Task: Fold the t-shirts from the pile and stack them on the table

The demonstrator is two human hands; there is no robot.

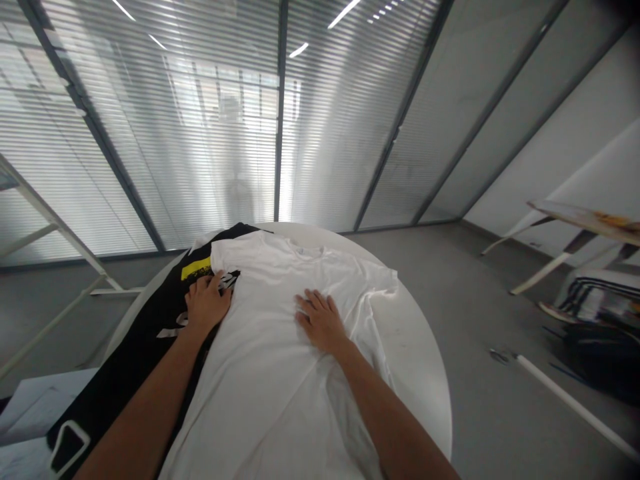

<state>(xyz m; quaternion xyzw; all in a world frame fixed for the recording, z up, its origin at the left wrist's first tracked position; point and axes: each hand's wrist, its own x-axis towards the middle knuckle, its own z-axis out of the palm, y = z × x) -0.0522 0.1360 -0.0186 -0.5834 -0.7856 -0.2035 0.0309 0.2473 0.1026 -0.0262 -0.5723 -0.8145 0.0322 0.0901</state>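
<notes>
A white T-shirt [270, 373] lies spread over a round white table [425, 360], its collar toward the far edge and some creases on its right side. My right hand [323, 323] rests flat on the chest of the shirt with fingers spread. My left hand [206, 303] lies palm down by the shirt's left edge, over a black garment [145, 347] with yellow and white print. That black garment is partly covered by the white shirt and hangs toward the near left. Neither hand grips any cloth that I can see.
A glass partition with blinds [225, 133] stands behind the table. White sheets [45, 413] lie at the lower left, beside a metal frame [55, 220]. At right are a wooden-topped table [590, 220], dark bags [600, 347] and a white pole [570, 403] on the floor.
</notes>
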